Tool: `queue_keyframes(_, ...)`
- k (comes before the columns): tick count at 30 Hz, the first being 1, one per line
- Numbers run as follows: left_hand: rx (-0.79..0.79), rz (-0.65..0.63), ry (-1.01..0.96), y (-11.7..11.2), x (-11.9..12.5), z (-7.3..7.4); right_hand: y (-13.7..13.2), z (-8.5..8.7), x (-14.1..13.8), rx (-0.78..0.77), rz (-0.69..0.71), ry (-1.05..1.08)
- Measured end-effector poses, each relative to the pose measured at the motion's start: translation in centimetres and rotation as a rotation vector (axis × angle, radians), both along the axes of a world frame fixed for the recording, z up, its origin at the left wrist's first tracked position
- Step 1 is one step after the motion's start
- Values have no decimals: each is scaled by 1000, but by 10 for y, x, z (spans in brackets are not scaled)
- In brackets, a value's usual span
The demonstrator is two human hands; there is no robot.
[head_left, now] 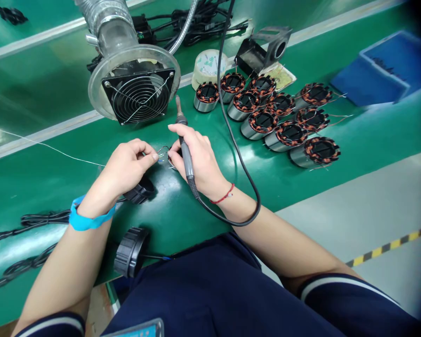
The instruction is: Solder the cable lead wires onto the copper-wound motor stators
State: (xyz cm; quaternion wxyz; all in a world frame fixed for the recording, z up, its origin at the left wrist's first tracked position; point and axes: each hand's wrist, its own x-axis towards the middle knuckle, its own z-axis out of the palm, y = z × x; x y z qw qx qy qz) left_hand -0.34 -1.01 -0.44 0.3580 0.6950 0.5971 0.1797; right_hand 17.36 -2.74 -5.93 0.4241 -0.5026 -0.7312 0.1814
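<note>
Head view: both hands close together over green table (175, 206). Left hand (128, 164) knuckles up, thumb and fingertips pinched on thin wires (161, 153). Right hand (201, 161), forearm slanting in from lower right, fingers bent, holding soldering iron (187, 158), fingertips just beside wires. Iron in front of fan (142, 98), metal tip pointing away from wearer, toward fan's right edge; long axis runs mostly fore-and-aft, leaning slightly left. Cord (243, 168) leaves rear end, loops across right forearm.
</note>
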Motion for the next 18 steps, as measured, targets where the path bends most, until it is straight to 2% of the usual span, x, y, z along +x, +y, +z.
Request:
queue_keyframes(7, 6, 4, 48, -1, 1, 1, -36, 12, 21, 152, 11, 192)
queue_keyframes(12, -8, 35, 39, 0, 0, -2, -54, 0, 25, 262, -40, 357)
queue_keyframes(18, -15, 47, 66, 0, 3, 0, -55, -7, 24, 285, -46, 358)
